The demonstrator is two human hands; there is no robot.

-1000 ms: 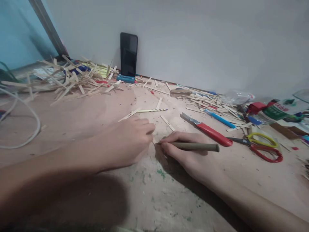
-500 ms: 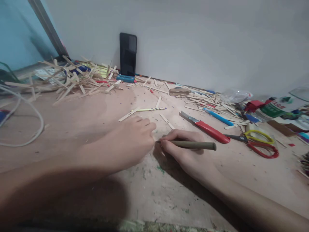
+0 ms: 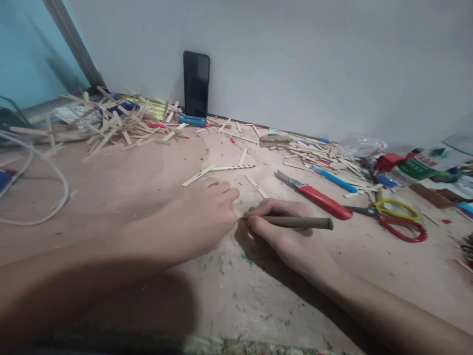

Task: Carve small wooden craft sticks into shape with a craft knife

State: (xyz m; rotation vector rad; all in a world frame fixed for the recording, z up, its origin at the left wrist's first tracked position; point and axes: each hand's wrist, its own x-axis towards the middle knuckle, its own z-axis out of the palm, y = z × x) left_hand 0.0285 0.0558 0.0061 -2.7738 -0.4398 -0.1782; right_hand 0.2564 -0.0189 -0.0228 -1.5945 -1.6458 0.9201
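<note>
- The brown pen-like tool (image 3: 301, 223) lies in the right hand (image 3: 295, 242), its tip near the left hand (image 3: 203, 213).
- The right hand pinches it near the tip.
- The left hand is curled; I can't tell if it holds anything.

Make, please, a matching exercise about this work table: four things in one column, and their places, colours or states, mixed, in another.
Things:
1. Phone
2. Scissors
3. Cable
4. Olive-brown tool

Descriptions:
A. One yellow handle loop, one red
B. Held in the right hand
C. Upright in a blue stand
D. White, curving at the picture's left edge

Pairs: 1-C, 2-A, 3-D, 4-B
</note>
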